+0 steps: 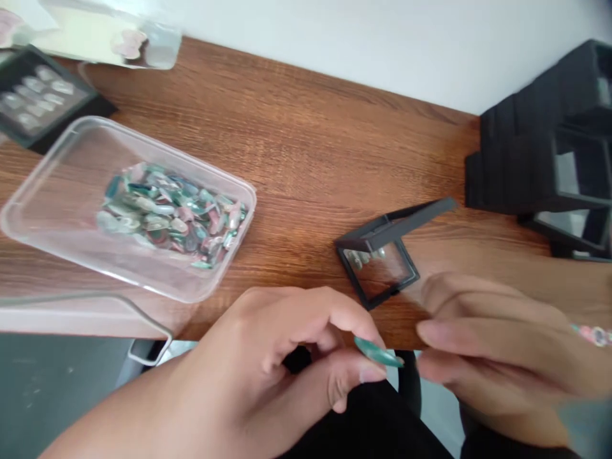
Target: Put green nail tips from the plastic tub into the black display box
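My left hand [287, 357] pinches a glossy green press-on nail [378, 352] between thumb and fingertip, just off the table's front edge. Close to its right is my right hand [492, 344], blurred by motion, with the fingertips pressed together; whether anything small is between them I cannot make out. Beyond both hands, a small black frame box [408, 275] lies on the table with its lid tilted up. A few pale nails [362, 257] sit in a row behind its clear film. To the left, a clear plastic tub [57, 191] holds a heap of mixed green, pink and clear nails [167, 210].
Black boxes [519, 153] are stacked at the right against the white wall. At the far left stands a black display box [41, 95] with rows of pale nails. Clear bags [157, 48] lie behind it. The wooden table [306, 140] ends just before my hands.
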